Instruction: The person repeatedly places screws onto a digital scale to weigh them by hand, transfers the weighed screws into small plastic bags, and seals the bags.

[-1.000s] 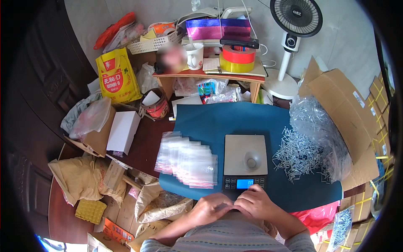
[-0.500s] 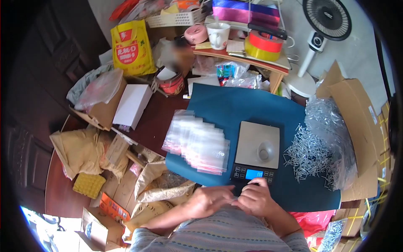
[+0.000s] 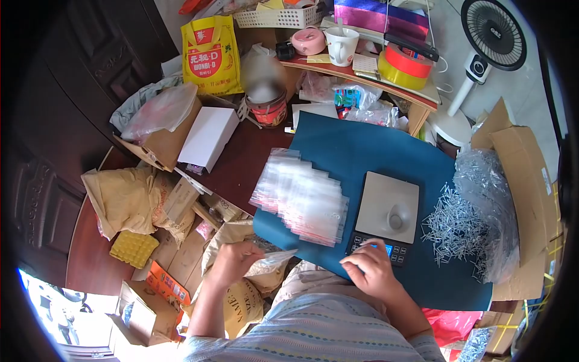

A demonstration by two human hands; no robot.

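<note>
My left hand [image 3: 234, 262] pinches a small clear plastic bag [image 3: 278, 257] by its end, out over the mat's left front edge. My right hand [image 3: 371, 268] hovers at the front of the digital scale [image 3: 387, 208], fingers loosely bent and thumb apart, with nothing visible in it. The hand partly covers the scale's blue display. A small round dish [image 3: 395, 221] rests on the weighing plate. Overlapping clear zip bags with red lines [image 3: 301, 196] lie fanned out left of the scale. To the right is a heap of silver nails or screws [image 3: 452, 229].
The blue-green mat [image 3: 356, 142] covers the table. At right stands an open carton [image 3: 525, 175] with a plastic liner. A white box [image 3: 208, 139], a yellow bag [image 3: 211, 57] and a red tin [image 3: 267, 111] are at left. Behind are a small shelf [image 3: 416, 114] and a fan [image 3: 493, 33].
My hands were close together in front of the scale. They have parted: the left has moved left with the plastic bag, while the right stays by the scale. The view has shifted slightly.
</note>
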